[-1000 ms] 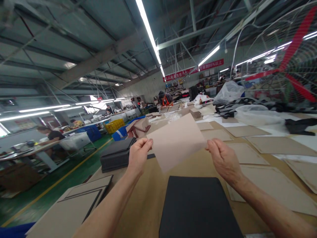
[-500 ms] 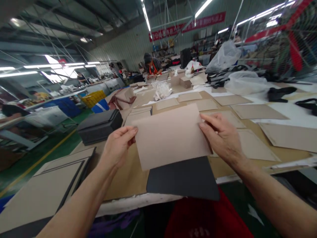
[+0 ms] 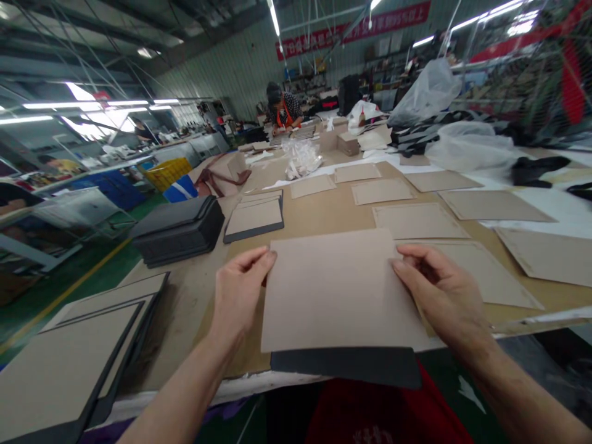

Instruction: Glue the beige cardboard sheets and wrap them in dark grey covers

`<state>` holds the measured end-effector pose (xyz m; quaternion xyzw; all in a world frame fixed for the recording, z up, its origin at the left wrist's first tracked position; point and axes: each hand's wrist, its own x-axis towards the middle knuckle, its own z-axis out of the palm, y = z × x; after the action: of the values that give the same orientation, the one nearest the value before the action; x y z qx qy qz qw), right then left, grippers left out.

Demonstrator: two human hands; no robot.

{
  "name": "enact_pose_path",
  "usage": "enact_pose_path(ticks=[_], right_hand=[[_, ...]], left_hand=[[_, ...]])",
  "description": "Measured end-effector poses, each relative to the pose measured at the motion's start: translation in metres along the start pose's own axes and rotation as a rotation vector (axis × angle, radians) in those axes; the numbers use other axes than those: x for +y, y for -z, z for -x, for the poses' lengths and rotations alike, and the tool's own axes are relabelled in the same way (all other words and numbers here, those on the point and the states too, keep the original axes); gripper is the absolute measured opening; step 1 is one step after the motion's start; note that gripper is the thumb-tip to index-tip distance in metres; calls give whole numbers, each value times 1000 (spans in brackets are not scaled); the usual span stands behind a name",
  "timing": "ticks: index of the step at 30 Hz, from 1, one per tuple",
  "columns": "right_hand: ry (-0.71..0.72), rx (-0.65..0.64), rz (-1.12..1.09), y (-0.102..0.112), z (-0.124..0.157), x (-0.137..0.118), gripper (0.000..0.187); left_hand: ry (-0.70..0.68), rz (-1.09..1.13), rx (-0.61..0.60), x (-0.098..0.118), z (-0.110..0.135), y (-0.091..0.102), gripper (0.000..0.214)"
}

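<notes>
A beige rectangular sheet (image 3: 340, 290), stiff like cardboard, is held in front of me above the table edge. My left hand (image 3: 243, 283) pinches its upper left side between thumb and fingers. At the upper right side my right hand (image 3: 437, 287) grips it with thumb and forefinger. Below the sheet lies a dark grey panel (image 3: 346, 365), mostly covered, its near strip sticking out over the table's front edge. Whether the two touch I cannot tell.
Beige sheets (image 3: 419, 220) lie spread across the table to the right. Left are a stack of black panels (image 3: 178, 231), beige-topped dark panels (image 3: 256, 216) and larger ones (image 3: 92, 351). Plastic bags (image 3: 467, 145) lie further back. A person (image 3: 283, 114) works at the far end.
Both hands have lowered the beige sheet toward me and levelled it over the dark panel, so less of the panel shows. The view has shifted slightly.
</notes>
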<state>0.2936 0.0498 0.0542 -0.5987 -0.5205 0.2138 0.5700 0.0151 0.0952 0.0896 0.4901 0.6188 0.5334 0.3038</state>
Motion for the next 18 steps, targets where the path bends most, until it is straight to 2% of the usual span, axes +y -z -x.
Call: enact_pose_path(ticks=[3, 7, 11, 18], right_hand=[[-127, -61, 32, 8, 30, 23, 38], [-152, -118, 157, 18, 53, 50, 37], [-122, -174, 259, 21, 56, 66, 37], [-8, -181, 340, 16, 46, 82, 37]], left_hand=[[133, -121, -86, -33, 26, 2, 38], [213, -168, -179, -58, 46, 3, 40], [151, -220, -170, -63, 45, 2, 36], [-36, -317, -210, -58, 32, -5, 22]])
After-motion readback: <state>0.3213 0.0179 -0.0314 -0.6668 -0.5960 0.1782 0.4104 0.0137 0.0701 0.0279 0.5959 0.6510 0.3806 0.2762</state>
